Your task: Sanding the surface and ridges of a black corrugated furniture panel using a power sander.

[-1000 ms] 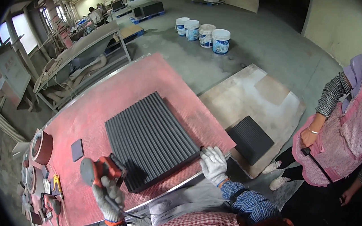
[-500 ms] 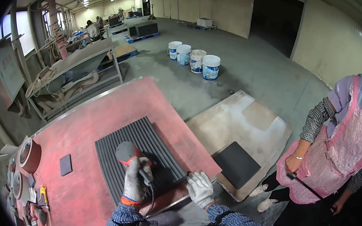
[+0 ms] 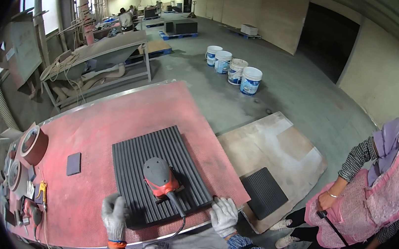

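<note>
Head view: your left hand (image 3: 114,215), gloved, fingers spread, lies flat on the near-left corner of the dark ribbed panel (image 3: 156,169); your right hand (image 3: 223,215), gloved, grips the panel's near-right edge; the panel lies flat on the red table (image 3: 110,118); the red-and-grey sander (image 3: 160,179) sits on the panel between both hands, held by neither, its cord trailing toward you; a smaller ribbed panel (image 3: 263,192) lies on the floor board, right of the table; white buckets (image 3: 236,69) stand well beyond it.
</note>
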{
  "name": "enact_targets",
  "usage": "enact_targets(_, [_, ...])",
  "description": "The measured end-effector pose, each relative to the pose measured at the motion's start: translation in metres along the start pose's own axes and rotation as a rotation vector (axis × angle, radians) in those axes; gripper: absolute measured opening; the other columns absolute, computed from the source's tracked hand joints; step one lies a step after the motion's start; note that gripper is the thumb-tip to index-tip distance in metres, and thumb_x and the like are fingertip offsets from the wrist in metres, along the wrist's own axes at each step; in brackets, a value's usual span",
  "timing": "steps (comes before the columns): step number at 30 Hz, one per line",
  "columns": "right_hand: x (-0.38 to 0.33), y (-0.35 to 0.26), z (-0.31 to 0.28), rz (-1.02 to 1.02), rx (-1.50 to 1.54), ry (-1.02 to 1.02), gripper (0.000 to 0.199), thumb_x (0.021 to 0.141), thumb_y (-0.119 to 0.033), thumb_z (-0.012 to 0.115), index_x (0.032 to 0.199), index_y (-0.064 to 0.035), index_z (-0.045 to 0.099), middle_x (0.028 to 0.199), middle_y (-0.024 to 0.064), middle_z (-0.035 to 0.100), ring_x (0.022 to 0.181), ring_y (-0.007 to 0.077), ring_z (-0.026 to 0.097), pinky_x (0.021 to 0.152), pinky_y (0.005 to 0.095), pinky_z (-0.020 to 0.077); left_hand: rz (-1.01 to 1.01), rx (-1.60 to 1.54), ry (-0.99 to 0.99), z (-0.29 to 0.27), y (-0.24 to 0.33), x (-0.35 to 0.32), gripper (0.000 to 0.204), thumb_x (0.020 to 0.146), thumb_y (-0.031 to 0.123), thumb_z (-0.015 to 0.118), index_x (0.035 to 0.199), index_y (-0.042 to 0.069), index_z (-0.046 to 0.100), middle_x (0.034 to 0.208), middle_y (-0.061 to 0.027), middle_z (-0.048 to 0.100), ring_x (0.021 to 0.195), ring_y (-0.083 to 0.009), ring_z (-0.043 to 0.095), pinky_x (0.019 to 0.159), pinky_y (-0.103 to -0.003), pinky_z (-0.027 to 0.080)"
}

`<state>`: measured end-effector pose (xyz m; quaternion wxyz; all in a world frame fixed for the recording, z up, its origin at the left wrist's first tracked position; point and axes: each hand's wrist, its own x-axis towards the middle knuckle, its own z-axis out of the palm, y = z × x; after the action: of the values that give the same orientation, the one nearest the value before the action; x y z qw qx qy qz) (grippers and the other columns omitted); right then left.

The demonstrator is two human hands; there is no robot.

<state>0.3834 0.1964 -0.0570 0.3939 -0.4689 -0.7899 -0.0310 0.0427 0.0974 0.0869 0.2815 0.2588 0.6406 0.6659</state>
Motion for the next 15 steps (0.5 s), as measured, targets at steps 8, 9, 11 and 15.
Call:
enact_targets(8, [-0.001,0.000,-0.002,-0.046,0.007,-0.006,0.034,0.094,-0.030,0.067,0.117,-0.0061,0.074,0.125,0.0130,0.074,0.124,0.0318,0.065,0.115,0.0515,0.0424,-0.104,0.341,0.067,-0.055,-0.064,-0.015,0.034,0.100,0.027,0.068,0.115,-0.003,0.073,0.089,-0.0105,0.074,0.081,-0.0159,0.066,0.076,-0.030,0.054])
enact_targets(9, [0.000,-0.002,-0.003,-0.016,0.066,0.000,0.036,0.096,-0.031,0.065,0.120,-0.0053,0.073,0.125,0.0144,0.074,0.124,0.0333,0.065,0.115,0.0521,0.0424,-0.033,0.370,0.088,-0.052,-0.068,-0.021,0.034,0.098,0.025,0.068,0.113,-0.005,0.074,0.096,-0.0145,0.077,0.088,-0.0192,0.069,0.082,-0.035,0.055])
enact_targets(11, [0.000,-0.008,-0.005,0.003,0.129,0.003,0.038,0.098,-0.032,0.063,0.123,-0.0045,0.072,0.125,0.0158,0.074,0.123,0.0349,0.065,0.115,0.0528,0.0423,0.019,0.506,0.094,-0.051,-0.073,-0.027,0.039,0.099,0.029,0.064,0.116,-0.005,0.074,0.099,-0.0192,0.077,0.090,-0.0265,0.073,0.084,-0.039,0.055])
enact_targets(15, [0.004,-0.011,-0.007,0.355,0.497,0.048,0.041,0.104,-0.030,0.057,0.129,-0.0009,0.070,0.126,0.0180,0.073,0.123,0.0363,0.064,0.115,0.0490,0.0434,0.040,0.592,0.058,-0.041,-0.054,-0.040,0.041,0.099,0.030,0.059,0.119,-0.003,0.073,0.102,-0.0251,0.075,0.093,-0.0362,0.074,0.085,-0.043,0.055])
